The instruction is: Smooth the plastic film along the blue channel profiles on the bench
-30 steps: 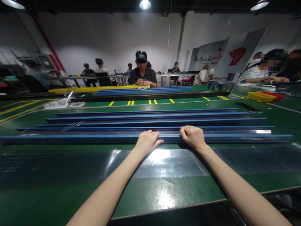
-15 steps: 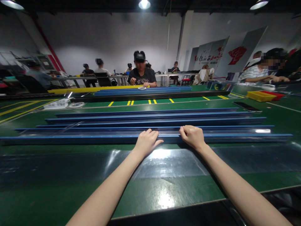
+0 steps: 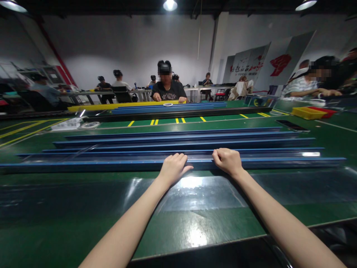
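Observation:
Several long blue channels lie crosswise on the green table. My left hand (image 3: 174, 168) has its fingers curled over the nearest blue channel (image 3: 83, 166), with the thumb along its near side. To the right, my right hand (image 3: 228, 161) is closed on the same channel, its fingers bent over the top edge. What the fingertips touch inside the channel is hidden. A clear plastic strip (image 3: 200, 191) lies flat on the table in front of the channel, under my forearms.
Behind lie a phone (image 3: 292, 125), a black bar (image 3: 184, 112), more blue channels and a yellow bar (image 3: 95, 107). A yellow tray (image 3: 306, 113) stands at the right. Across the table sits a person (image 3: 169, 89) in a black shirt; other people work farther back.
Both my hands stay on the channel. The person across has shifted both hands, and the yellow bar by them has moved slightly to the right.

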A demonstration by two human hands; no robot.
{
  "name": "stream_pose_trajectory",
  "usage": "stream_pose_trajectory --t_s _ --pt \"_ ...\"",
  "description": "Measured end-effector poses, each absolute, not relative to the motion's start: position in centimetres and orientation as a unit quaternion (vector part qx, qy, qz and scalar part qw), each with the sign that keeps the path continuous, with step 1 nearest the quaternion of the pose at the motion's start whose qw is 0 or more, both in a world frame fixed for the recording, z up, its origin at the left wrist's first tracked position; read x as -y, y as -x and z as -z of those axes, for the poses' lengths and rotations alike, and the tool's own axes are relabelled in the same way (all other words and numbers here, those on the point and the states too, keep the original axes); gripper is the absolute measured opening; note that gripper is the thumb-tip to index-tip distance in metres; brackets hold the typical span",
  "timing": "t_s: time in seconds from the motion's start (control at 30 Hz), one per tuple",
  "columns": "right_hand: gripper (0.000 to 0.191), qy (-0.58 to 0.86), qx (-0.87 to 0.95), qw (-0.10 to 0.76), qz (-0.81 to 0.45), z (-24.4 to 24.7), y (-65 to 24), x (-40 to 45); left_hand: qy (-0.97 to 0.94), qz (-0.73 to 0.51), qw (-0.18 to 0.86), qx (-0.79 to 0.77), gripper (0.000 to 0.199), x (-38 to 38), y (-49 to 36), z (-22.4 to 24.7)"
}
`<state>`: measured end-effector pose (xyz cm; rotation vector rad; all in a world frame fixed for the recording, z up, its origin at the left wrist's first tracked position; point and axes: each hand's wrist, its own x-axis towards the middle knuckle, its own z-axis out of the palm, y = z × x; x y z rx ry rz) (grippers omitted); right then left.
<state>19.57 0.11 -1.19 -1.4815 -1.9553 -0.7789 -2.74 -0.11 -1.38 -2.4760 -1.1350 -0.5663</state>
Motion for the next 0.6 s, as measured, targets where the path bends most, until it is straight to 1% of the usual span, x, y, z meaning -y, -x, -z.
stream_pose_trajectory --t_s 0.37,0.6 --pt "0.04 0.541 0.728 0.288 0.306 1.23 -19.59 -0.15 0.864 0.228 0.156 0.42 0.034 0.13 2.7 1.17" --pt "0.04 0.546 0.728 0.284 0.303 1.14 -19.48 -0.18 0.861 0.223 0.169 0.425 0.036 0.19 2.67 0.91"
